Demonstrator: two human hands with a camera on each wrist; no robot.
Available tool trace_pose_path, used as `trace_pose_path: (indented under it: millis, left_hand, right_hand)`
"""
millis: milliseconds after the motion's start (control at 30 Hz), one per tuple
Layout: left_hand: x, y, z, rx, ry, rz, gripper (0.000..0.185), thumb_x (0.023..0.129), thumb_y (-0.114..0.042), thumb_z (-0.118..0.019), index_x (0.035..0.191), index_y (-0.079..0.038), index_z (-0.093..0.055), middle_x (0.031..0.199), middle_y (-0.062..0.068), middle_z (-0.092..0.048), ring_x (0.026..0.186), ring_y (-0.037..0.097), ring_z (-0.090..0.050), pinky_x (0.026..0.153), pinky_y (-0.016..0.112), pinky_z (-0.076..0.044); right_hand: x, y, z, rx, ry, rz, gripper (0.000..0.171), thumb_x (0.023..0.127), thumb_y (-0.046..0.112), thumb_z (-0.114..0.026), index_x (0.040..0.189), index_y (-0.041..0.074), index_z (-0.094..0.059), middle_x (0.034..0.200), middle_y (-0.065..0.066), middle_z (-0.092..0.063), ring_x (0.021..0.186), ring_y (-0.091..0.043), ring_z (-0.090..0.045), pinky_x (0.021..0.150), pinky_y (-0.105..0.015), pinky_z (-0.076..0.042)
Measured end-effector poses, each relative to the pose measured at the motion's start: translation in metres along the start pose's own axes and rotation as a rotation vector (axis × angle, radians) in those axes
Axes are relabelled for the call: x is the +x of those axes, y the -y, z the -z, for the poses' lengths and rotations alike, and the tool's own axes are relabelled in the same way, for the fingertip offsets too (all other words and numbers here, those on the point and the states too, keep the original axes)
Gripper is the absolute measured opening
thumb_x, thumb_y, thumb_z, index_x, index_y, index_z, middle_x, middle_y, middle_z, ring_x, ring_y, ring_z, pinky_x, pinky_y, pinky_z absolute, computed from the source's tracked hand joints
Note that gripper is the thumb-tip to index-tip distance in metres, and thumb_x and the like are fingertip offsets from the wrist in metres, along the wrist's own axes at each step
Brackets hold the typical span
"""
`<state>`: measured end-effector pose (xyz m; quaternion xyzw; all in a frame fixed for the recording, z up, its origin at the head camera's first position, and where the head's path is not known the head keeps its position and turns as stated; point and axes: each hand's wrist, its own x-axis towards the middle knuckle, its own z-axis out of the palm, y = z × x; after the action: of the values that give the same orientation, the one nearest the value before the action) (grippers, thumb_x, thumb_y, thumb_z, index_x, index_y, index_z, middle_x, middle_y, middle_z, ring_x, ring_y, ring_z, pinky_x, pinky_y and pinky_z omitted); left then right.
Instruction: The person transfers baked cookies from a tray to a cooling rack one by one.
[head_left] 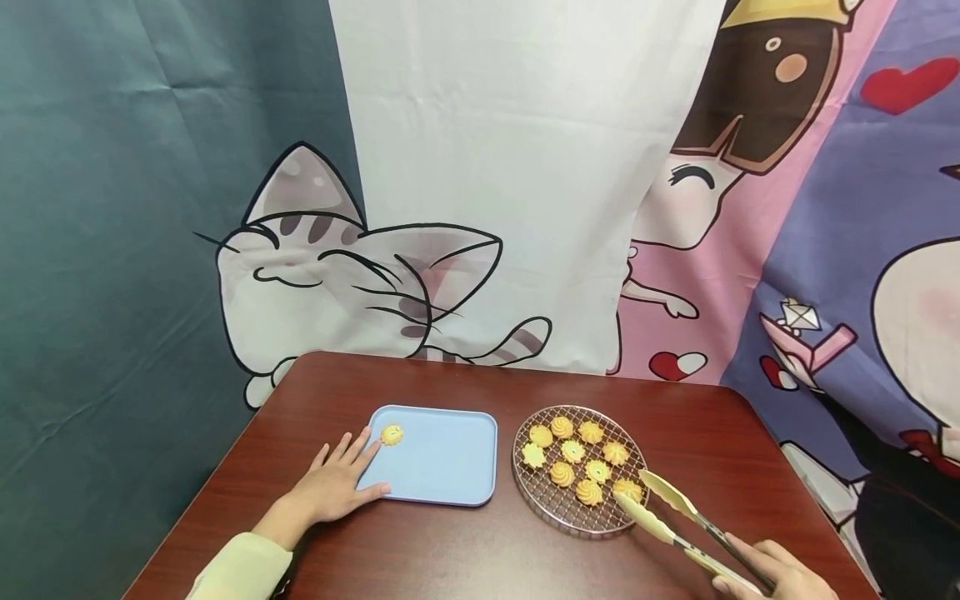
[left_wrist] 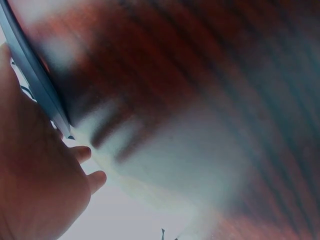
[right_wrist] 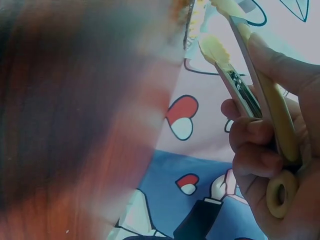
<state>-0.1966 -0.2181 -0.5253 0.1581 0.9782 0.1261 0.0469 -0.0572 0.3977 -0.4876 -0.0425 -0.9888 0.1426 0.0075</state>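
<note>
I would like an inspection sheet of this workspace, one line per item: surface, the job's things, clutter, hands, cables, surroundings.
Surface: dark red-brown wooden table, glossy.
Job's things: round wire cooling rack holding nine yellow swirl cookies; light blue rectangular plastic tray left of it, apart, with a single yellow cookie at its near-left corner; yellow-tipped metal tongs, tips open at the rack's right edge beside a cookie.
Clutter: nothing seen.
Hands: left hand lies flat, fingers straight, touching the tray's left edge; right hand grips the tongs' handles.
Cables: nothing seen.
Surroundings: cartoon-print cloth backdrops behind the table.
</note>
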Motion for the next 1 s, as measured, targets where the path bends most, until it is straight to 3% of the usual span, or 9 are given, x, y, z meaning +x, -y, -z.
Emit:
trace_pose_path:
  millis: [100,200,367,600,867,1000]
  left_hand:
    - [-0.001,-0.001,0.000,-0.009,-0.002,-0.002,0.086,0.095,-0.067,-0.053,0.157,-0.011,-0.038,0.167,0.016,-0.023,0.150,0.048,-0.021,0.116,0.071,-0.013]
    - [-0.002,0.000,0.000,-0.014,-0.006,-0.004,0.085,0.095,-0.066,-0.054,0.157,-0.010,-0.039,0.166,0.017,-0.024,0.150,0.049,-0.022,0.115,0.071,-0.014]
    - [-0.001,0.000,0.000,-0.012,0.003,0.008,0.087,0.094,-0.069,-0.052,0.157,-0.011,-0.038,0.167,0.015,-0.022,0.151,0.047,-0.021,0.117,0.070,-0.013]
    - [0.000,0.001,0.001,0.002,0.008,0.005,0.087,0.094,-0.070,-0.051,0.158,-0.012,-0.037,0.167,0.015,-0.022,0.151,0.046,-0.021,0.117,0.070,-0.013]
    - [0.002,0.001,-0.001,0.005,0.007,-0.004,0.088,0.094,-0.071,-0.050,0.159,-0.013,-0.035,0.168,0.014,-0.021,0.151,0.046,-0.020,0.117,0.070,-0.013]
    - [0.001,0.001,-0.001,0.006,0.008,0.003,0.089,0.093,-0.072,-0.050,0.159,-0.013,-0.036,0.168,0.014,-0.021,0.151,0.046,-0.021,0.117,0.070,-0.013]
  right_hand:
    - [0.005,0.008,0.004,-0.011,0.048,0.021,0.080,0.077,0.059,-0.081,0.134,0.006,-0.066,0.099,0.003,-0.060,0.072,0.000,-0.047,0.061,-0.028,-0.042]
    - [0.009,0.021,0.007,-0.019,0.036,0.061,0.079,0.075,0.060,-0.081,0.133,0.007,-0.067,0.099,0.004,-0.060,0.073,-0.002,-0.047,0.061,-0.030,-0.042]
    - [0.014,0.050,0.008,0.037,-0.156,0.181,0.068,0.070,0.054,-0.087,0.122,0.012,-0.075,0.092,0.009,-0.060,0.069,0.002,-0.044,0.058,-0.026,-0.040]
    - [0.033,0.088,-0.003,0.114,-0.363,0.391,0.058,0.067,0.039,-0.094,0.118,0.016,-0.078,0.091,0.019,-0.057,0.076,-0.002,-0.056,0.062,-0.032,-0.049]
    - [0.053,0.119,-0.015,0.151,-0.368,0.456,0.058,0.068,0.034,-0.094,0.121,0.018,-0.076,0.109,-0.005,-0.070,0.091,-0.024,-0.070,0.074,-0.049,-0.056]
    - [0.062,0.133,-0.021,0.157,-0.360,0.485,0.059,0.069,0.035,-0.093,0.123,0.020,-0.076,0.106,0.003,-0.068,0.089,-0.020,-0.069,0.073,-0.045,-0.056]
